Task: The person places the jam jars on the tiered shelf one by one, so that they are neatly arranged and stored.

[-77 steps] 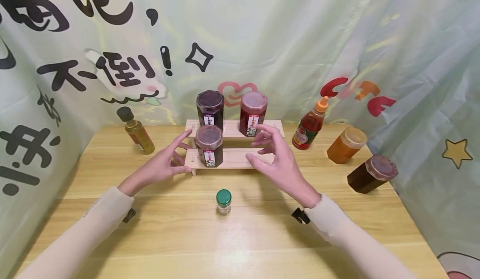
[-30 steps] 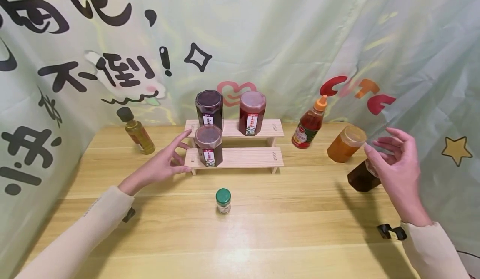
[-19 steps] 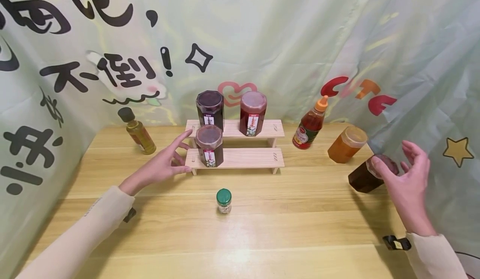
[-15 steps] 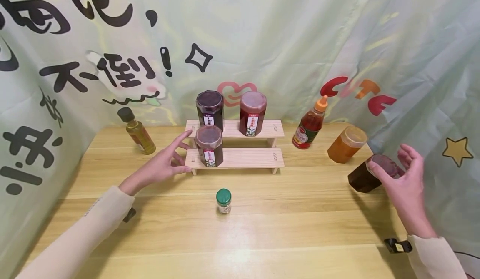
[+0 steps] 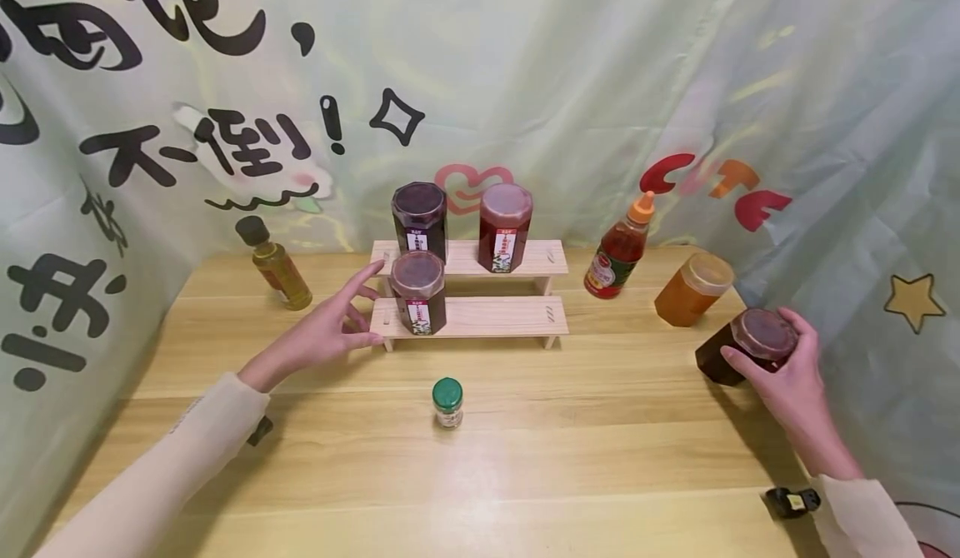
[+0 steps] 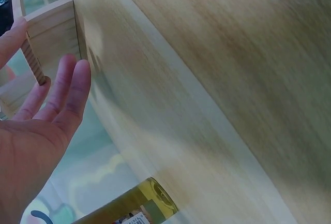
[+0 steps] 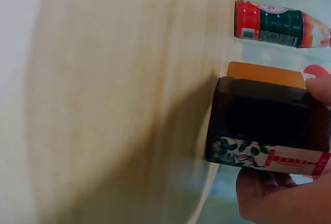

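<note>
Right hand (image 5: 787,375) is gripping the dark jar (image 5: 742,348) at the right edge of the surface (image 5: 600,441), fingers (image 5: 797,322) curled round the lid end and thumb on the near side; right wrist view is showing the same jar (image 7: 269,125) pinched between fingertip and thumb, label facing the camera. Jar is sitting on the surface, tilted in the head view. Just behind it an orange jar (image 5: 692,290) is standing, then a red sauce bottle (image 5: 621,250) with orange cap. Left hand (image 5: 322,333) is resting at the left end of the rack (image 5: 487,316), fingers (image 6: 67,89) spread and straight, tips touching the lower step's edge, holding nothing. Rack is a two-step wooden stand mid-surface: two dark jars on the upper step, one on the lower step at left. A small green-capped jar (image 5: 447,402) is standing alone in front of the rack. A yellow oil bottle (image 5: 276,265) with black cap is standing at the far left. Surface is light wood planks. Room is being closed off by a pale green printed curtain (image 5: 525,83) with black characters, red letters and a star.
</note>
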